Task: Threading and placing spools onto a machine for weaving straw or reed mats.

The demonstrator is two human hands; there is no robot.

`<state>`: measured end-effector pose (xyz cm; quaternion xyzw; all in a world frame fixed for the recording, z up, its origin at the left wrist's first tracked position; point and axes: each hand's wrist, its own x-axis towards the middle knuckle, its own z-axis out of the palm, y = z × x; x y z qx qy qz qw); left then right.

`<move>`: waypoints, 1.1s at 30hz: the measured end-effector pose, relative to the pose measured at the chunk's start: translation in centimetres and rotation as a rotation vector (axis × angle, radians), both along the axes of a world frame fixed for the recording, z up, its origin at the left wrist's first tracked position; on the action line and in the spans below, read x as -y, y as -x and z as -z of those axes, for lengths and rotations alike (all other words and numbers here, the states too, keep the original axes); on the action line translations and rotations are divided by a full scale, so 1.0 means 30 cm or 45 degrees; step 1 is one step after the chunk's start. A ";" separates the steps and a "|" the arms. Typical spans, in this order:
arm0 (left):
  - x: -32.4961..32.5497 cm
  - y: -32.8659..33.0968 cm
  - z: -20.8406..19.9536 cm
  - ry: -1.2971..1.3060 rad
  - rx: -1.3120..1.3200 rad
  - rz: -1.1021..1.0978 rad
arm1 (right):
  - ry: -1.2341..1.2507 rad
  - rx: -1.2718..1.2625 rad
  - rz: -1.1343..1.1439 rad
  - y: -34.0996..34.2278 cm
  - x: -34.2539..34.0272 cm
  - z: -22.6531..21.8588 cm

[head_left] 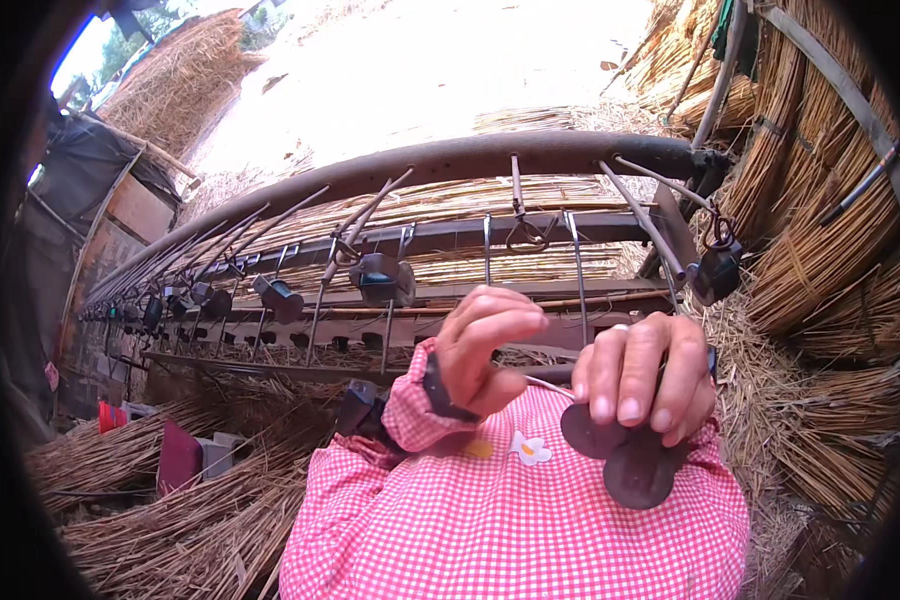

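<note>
My right hand (650, 375) is closed over a dark spool (638, 478) with round, disc-like ends, held in front of my chest. Its fingertips press on the discs. To its left, my left hand (480, 350) is raised with bent fingers, the thumb apart from them and nothing visible between. A thin pale strand (552, 388) runs between the left thumb and the spool; whether the left hand touches it I cannot tell. Just beyond both hands stands a long metal frame (420, 160) with rods, from which dark weights (382, 280) hang in a row.
Bundled reeds (800, 200) stand upright along the right side. Reed stalks (570, 190) lie across the frame, and more reeds (190, 510) are heaped at lower left, near a dark red panel (178, 455). A black sheet (70, 190) hangs at far left.
</note>
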<state>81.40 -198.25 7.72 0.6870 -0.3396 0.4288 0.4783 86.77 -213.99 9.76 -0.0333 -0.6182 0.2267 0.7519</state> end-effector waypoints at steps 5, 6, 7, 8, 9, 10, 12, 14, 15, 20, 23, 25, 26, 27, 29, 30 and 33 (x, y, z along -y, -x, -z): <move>0.024 -0.194 0.148 -1.167 0.087 -0.501 | 0.637 0.466 -0.257 0.085 -0.074 0.009; -0.054 -0.267 0.160 -1.544 0.333 -1.119 | 0.860 0.415 -0.273 0.080 -0.062 0.011; -0.152 -0.319 0.191 -1.883 0.596 -1.756 | 1.077 0.360 -0.287 0.072 -0.032 0.014; -0.250 -0.328 0.285 -1.765 0.144 -1.718 | 1.179 0.229 -0.348 0.057 -0.025 0.056; -0.250 -0.332 0.253 -1.614 -0.282 -1.615 | 1.284 0.048 -0.294 0.002 -0.013 0.101; -0.237 -0.291 0.237 -1.585 -0.791 -1.257 | 1.327 -0.136 -0.176 -0.068 -0.009 0.162; -0.213 -0.247 0.276 -1.227 -1.464 -0.530 | 1.084 -0.715 -0.195 -0.185 -0.044 0.270; -0.172 -0.220 0.283 -0.463 -1.664 0.310 | 0.815 -1.325 -0.282 -0.351 -0.107 0.343; -0.157 -0.232 0.302 -0.003 -1.646 0.688 | 0.714 -1.391 -0.150 -0.417 -0.133 0.374; -0.178 -0.453 0.378 1.233 -1.215 0.758 | 0.785 -1.485 -0.270 -0.664 -0.334 0.653; -0.218 -0.523 0.415 0.880 -1.185 0.142 | 0.740 -1.965 0.255 -0.620 -0.437 0.609; -0.282 -0.529 0.430 -0.346 -0.772 -0.757 | 1.092 -1.227 0.350 -0.593 -0.424 0.637; -0.312 -0.507 0.440 -0.274 -0.780 -0.681 | 0.794 -1.149 -0.576 -0.517 -0.415 0.561; -0.259 -0.524 0.412 -0.222 -0.767 -0.536 | 0.539 -0.974 -0.478 -0.501 -0.400 0.588; -0.165 -0.446 0.285 0.085 -0.844 -0.453 | 1.244 -1.021 0.521 -0.387 -0.334 0.397; -0.169 -0.450 0.323 0.005 -0.776 -0.507 | 1.225 -1.265 0.272 -0.384 -0.321 0.391; -0.144 -0.411 0.340 -0.388 -0.816 -0.722 | 1.987 -0.817 0.641 -0.441 -0.234 0.469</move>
